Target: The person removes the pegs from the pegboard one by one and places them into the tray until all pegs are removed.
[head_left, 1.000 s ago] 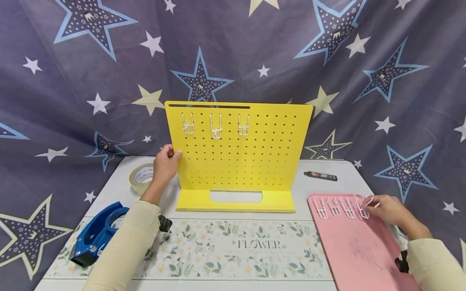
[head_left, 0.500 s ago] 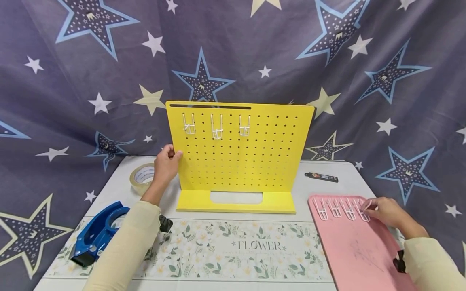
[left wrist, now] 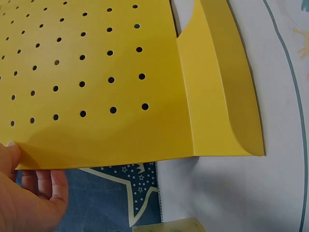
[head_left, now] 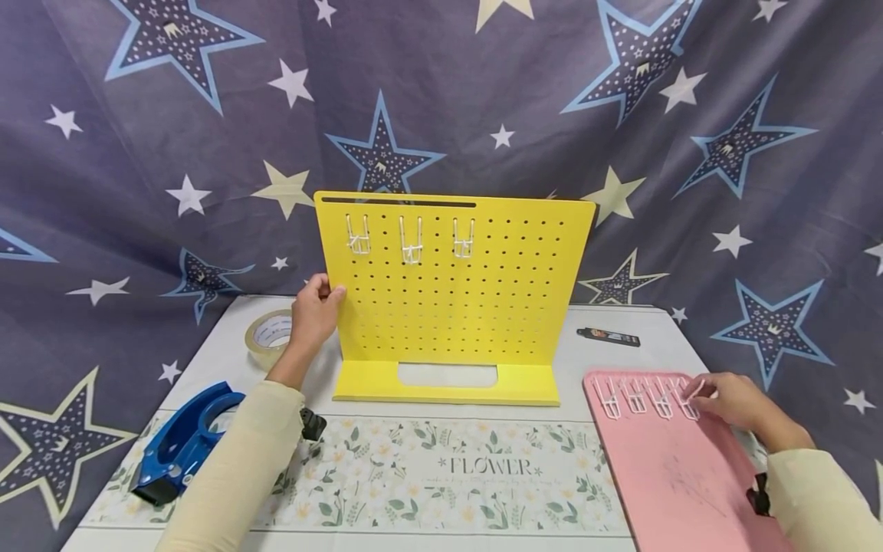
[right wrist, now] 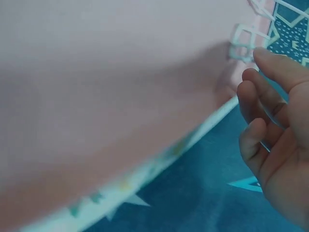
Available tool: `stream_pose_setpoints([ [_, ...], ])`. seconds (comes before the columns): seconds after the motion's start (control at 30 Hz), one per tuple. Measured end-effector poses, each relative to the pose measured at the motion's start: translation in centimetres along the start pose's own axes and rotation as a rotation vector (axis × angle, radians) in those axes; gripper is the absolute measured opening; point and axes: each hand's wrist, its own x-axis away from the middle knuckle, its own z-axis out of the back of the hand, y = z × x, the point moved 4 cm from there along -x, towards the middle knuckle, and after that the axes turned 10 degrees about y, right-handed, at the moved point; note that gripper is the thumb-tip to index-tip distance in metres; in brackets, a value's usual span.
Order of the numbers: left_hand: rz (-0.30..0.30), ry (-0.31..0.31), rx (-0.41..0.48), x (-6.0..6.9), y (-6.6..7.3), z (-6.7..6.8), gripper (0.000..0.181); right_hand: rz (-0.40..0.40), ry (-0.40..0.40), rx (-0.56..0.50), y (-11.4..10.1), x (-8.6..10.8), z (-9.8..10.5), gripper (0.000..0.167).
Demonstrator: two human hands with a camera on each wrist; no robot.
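A yellow pegboard [head_left: 448, 307] stands upright on its base, with three white wire hooks hung along its upper left. My left hand [head_left: 316, 313] grips its left edge, the thumb on the front and the fingers behind, as the left wrist view also shows. At right, several more white wire hooks lie in a row at the far end of a pink tray [head_left: 679, 460]. My right hand [head_left: 733, 400] pinches the rightmost wire hook [head_left: 688, 406] near its upper end. The right wrist view shows the thumb against that hook; the exact contact is partly hidden.
A roll of clear tape [head_left: 265, 349] sits behind my left forearm, and a blue tape dispenser [head_left: 182, 445] lies at left. A small black packet [head_left: 608, 336] lies right of the pegboard. Star-patterned cloth [head_left: 448, 92] hangs behind the white table.
My right hand has lowered slightly, and the rightmost hook's raised end has come down nearer the tray. The left hand keeps its grip on the pegboard.
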Motion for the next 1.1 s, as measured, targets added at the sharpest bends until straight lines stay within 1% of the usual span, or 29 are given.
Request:
stream_pose_setpoints([
  [0.13,-0.003,0.002,0.001,0.0,0.0,0.1,0.025,-0.017,0.022,0.004,-0.2,-0.3,1.4,0.019],
  [0.23,-0.006,-0.001,0.0,0.0,0.0,0.1,0.025,-0.001,0.043,0.017,-0.6,-0.4,2.6,0.021],
  [0.3,-0.011,-0.001,-0.003,0.0,0.0,0.1,0.026,0.021,0.061,0.021,-0.9,-0.5,3.4,0.021],
  [0.4,-0.013,0.0,-0.008,0.0,0.0,0.0,0.026,0.073,0.124,0.053,-1.7,-0.9,4.4,0.019],
  [0.5,-0.011,-0.002,-0.011,0.0,0.0,0.0,0.026,0.114,0.183,0.082,-3.0,-1.3,5.4,0.017],
  [0.57,-0.008,-0.004,-0.01,0.0,0.0,0.0,0.026,0.131,0.214,0.1,-4.1,-1.5,6.0,0.016],
  [0.7,0.003,-0.008,-0.007,0.0,0.0,0.0,0.025,0.161,0.249,0.099,-6.4,-2.1,7.3,0.017],
  [0.8,0.005,-0.009,-0.007,0.0,0.1,0.0,0.025,0.201,0.288,0.1,-8.4,-2.5,8.0,0.016],
  [0.93,0.004,-0.008,-0.007,0.0,0.2,0.0,0.025,0.261,0.341,0.102,-11.5,-3.1,8.7,0.015],
  [1.1,0.008,-0.003,0.004,0.2,0.2,0.0,0.025,0.352,0.433,0.076,-15.7,-4.2,9.2,0.014],
])
